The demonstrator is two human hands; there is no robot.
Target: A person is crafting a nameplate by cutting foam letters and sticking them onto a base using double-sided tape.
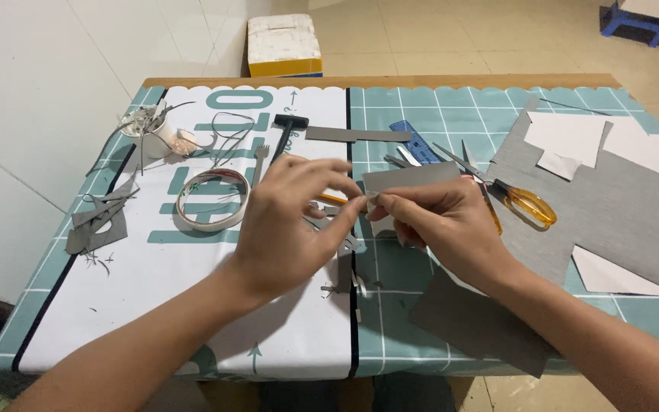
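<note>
Right now your right hand [444, 221] pinches the grey card strip [409, 178], its long axis running 9 to 3 o'clock, above the worktop [421, 114]. Your left hand [291, 221] meets its left end, fingertips closed, perhaps on a backing layer. Scissors [509, 191] lie at 3 o'clock, tape roll [211, 200] at 9.

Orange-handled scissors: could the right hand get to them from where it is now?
Probably yes. The scissors lie in the open on grey card just beyond the right hand, nothing covering them; but that hand is pinching a grey card strip with the left hand.
</note>
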